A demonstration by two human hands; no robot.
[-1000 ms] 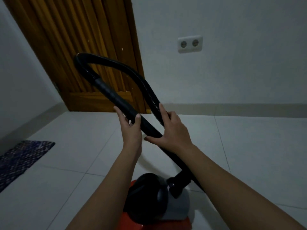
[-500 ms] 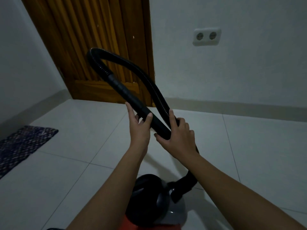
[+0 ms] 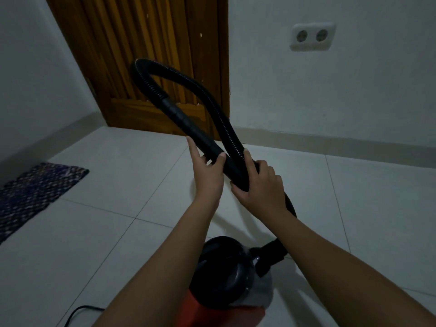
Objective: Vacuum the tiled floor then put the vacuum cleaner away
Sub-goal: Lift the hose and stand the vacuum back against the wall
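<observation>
Head view: left hand [image 3: 208, 172] and right hand [image 3: 260, 185] grip hose [image 3: 181, 119]

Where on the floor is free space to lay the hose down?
Free: the tiles between the mat and the vacuum cleaner, and the wide stretch right of it up to the baseboard. Crowded: beside the cord at bottom left, and where the left hand and right hand grip the hose.

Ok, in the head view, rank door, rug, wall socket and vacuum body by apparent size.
1. door
2. vacuum body
3. rug
4. wall socket
The vacuum body is nearest the camera and the rug is cropped, so their order is unsure.
</observation>
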